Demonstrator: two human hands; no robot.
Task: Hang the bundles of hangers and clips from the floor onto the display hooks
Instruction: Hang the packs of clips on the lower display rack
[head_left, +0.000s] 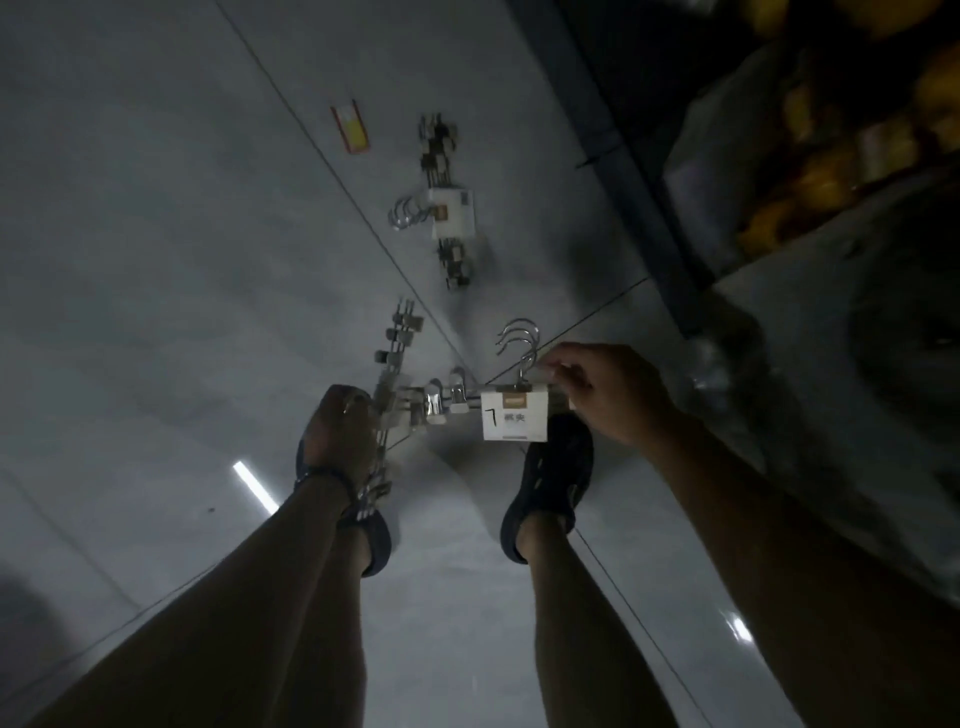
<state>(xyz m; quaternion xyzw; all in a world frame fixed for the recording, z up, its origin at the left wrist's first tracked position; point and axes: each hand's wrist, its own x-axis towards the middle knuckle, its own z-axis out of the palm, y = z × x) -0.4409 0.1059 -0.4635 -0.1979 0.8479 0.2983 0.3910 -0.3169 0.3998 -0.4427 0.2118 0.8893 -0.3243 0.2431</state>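
Over the floor (156, 260), near the feet, left to right:

- Left hand (340, 428): looks closed round the left bundle (397, 343). Too dark for finger detail. The bundle's long axis runs steeply up-frame, away from the person. I can't see which way its hooks face.
- Red and yellow packet (352, 127): flat on the floor, further out.
- Floor bundle (449, 208): not picked up. Its long axis runs away from the person and its hooks point left.
- Right bundle (452, 401): the bar runs across the frame and the white label (514, 418) faces up. Its hooks (517, 338) point away from the person.
- Right hand (608, 395): fingertips pinch the hook necks. The rest of the hand is loosely curled.
- Shelf unit (831, 156): at right, dark. No display hooks visible.

Risks, as I judge them:
- The two held bundles meet at their clip ends, nearly at right angles. Pulling them apart could snag the clips and drag one bundle out of its grip.
- The right pinch is high and narrow, so the bar could swing or tip on lifting.
- Both hands are full, so the floor bundle needs a second trip. It could be kicked.
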